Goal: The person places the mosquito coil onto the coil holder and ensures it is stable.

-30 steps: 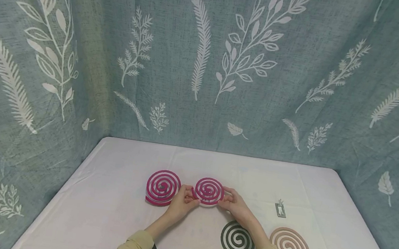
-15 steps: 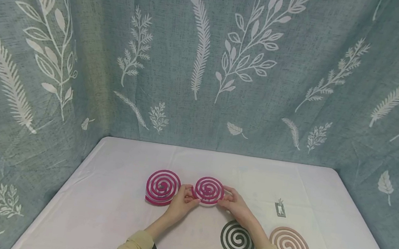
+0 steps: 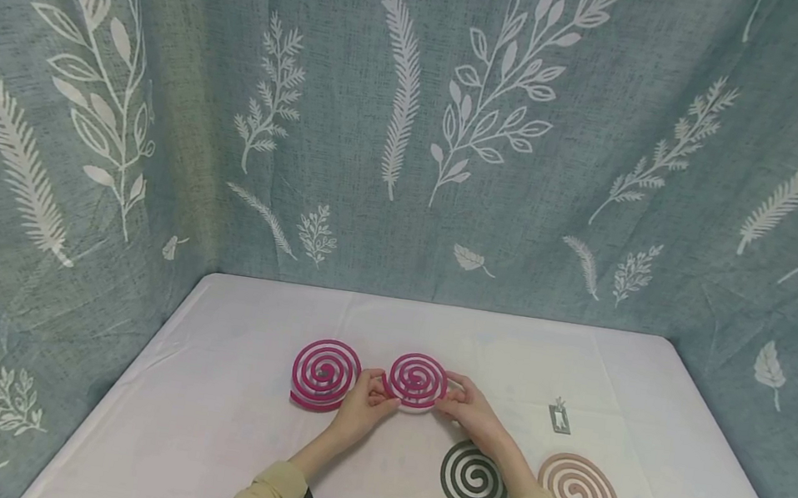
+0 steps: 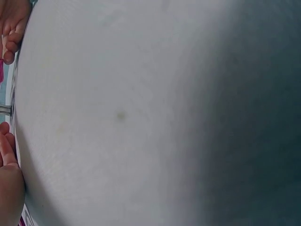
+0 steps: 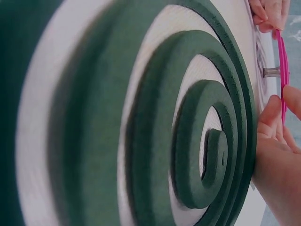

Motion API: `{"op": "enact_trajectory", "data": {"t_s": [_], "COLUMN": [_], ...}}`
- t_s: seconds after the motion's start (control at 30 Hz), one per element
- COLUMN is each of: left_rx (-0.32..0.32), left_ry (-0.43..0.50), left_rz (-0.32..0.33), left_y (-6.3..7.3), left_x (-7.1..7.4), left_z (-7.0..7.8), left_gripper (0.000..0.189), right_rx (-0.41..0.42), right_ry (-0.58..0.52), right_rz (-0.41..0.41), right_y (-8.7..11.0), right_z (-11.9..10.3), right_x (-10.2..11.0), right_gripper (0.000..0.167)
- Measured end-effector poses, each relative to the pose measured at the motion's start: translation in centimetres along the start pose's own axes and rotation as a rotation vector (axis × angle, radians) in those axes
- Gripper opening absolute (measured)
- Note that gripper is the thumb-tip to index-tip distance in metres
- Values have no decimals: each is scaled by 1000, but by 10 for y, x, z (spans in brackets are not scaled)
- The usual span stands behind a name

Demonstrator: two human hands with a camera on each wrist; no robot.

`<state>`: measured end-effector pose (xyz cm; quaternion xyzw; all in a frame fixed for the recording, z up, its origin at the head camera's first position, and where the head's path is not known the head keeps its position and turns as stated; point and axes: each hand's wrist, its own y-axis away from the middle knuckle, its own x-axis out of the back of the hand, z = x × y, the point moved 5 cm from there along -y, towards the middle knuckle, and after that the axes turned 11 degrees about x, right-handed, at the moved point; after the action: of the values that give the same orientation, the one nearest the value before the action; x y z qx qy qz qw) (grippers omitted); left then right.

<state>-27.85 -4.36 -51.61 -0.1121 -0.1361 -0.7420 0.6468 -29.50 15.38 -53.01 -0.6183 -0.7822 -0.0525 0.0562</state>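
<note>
Both hands hold a pink mosquito coil (image 3: 415,380) level by its edges, near the middle of the table. My left hand (image 3: 359,408) grips its left edge with thumb and fingers. On the opposite edge, my right hand (image 3: 474,414) pinches with thumb and fingertips. In the right wrist view the coil shows edge-on, with a small metal stand (image 5: 271,72) upright between it and the table, its tip right at the coil's underside. Just left of my left hand, a second pink coil (image 3: 325,372) sits raised, part of its right edge hidden by the hand.
A dark green coil (image 3: 477,476) lies flat under my right forearm, beside a brown coil (image 3: 576,497). Behind the brown one lies a small flat metal stand (image 3: 560,420). Black wrist cameras hang by the sleeves. A patterned blue-green curtain (image 3: 400,241) encloses the white table (image 3: 231,429).
</note>
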Motion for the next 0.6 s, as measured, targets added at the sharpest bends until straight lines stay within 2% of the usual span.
{"op": "enact_trajectory", "data": {"t_s": [0.13, 0.33, 0.47, 0.6], "left_rx": [6, 6, -1, -7], "left_ry": [12, 20, 39, 15], "left_rz": [-1, -1, 0, 2], "left_y": [2, -2, -1, -1], "left_x": [0, -1, 0, -1], "left_z": [5, -3, -2, -3], "left_gripper": [54, 56, 57, 59], "right_rx": [5, 4, 6, 7], "right_ry": [7, 12, 7, 7], "right_rz": [-5, 8, 16, 19], "right_y": [0, 1, 1, 1], "right_z": [-1, -2, -2, -2], "right_x": [0, 0, 0, 0], "right_gripper": [63, 63, 63, 63]}}
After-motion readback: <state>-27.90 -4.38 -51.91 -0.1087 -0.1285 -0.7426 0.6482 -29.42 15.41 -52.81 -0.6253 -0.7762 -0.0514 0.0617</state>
